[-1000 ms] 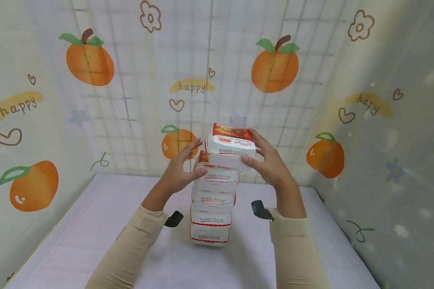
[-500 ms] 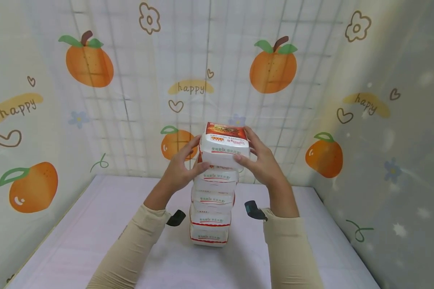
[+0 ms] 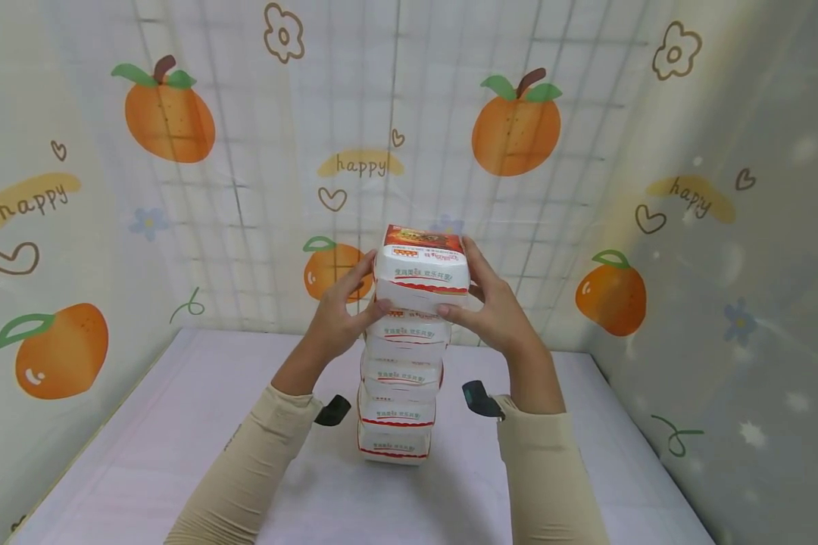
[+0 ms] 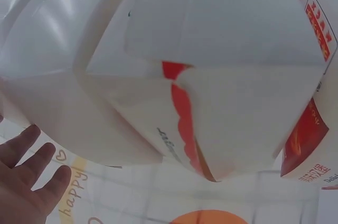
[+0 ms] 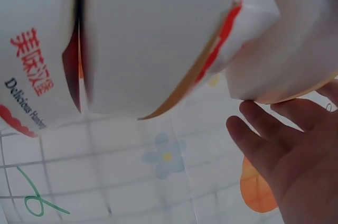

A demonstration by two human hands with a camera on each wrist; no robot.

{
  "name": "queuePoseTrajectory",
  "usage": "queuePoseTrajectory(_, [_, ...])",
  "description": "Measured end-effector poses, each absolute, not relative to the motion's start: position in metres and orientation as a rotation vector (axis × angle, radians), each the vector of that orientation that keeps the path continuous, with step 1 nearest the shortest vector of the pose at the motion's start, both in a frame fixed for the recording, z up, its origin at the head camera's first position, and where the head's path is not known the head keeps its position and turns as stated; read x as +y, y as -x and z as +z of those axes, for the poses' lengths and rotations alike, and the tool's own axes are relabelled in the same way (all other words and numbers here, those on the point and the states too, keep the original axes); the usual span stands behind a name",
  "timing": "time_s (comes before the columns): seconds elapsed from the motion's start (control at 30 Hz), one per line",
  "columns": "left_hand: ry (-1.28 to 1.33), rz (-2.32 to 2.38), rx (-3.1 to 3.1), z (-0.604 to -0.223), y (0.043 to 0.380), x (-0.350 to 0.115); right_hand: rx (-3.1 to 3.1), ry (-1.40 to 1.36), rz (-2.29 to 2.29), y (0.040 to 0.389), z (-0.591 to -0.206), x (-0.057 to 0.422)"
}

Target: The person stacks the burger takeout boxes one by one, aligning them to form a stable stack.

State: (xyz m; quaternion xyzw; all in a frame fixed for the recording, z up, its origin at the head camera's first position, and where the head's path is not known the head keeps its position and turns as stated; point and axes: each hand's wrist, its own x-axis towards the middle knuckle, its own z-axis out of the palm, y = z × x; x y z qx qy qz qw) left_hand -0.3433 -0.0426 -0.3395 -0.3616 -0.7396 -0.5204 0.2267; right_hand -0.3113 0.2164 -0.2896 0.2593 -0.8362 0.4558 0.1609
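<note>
We see the left hand (image 3: 339, 319) and right hand (image 3: 494, 306) gripping the top white box (image 3: 423, 272) by opposite sides — it's atop the box stack (image 3: 401, 378), upright on the table (image 3: 198, 401).

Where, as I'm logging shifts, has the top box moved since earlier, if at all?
Yes, the top box moved left in view, toward the printed orange.

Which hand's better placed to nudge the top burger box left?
Probably the right hand: it's at the right side of the top burger box, which seemingly overhangs the lower burger boxes rightward; the left hand is opposite.
</note>
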Motion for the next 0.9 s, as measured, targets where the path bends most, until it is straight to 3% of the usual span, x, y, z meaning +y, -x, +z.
queuePoseTrajectory(0.9, [1.003,-1.424,-2.046,-0.3449,0.3431,-0.0475,-2.378,-0.746,1.319,0.3124,-0.2955,0.2132])
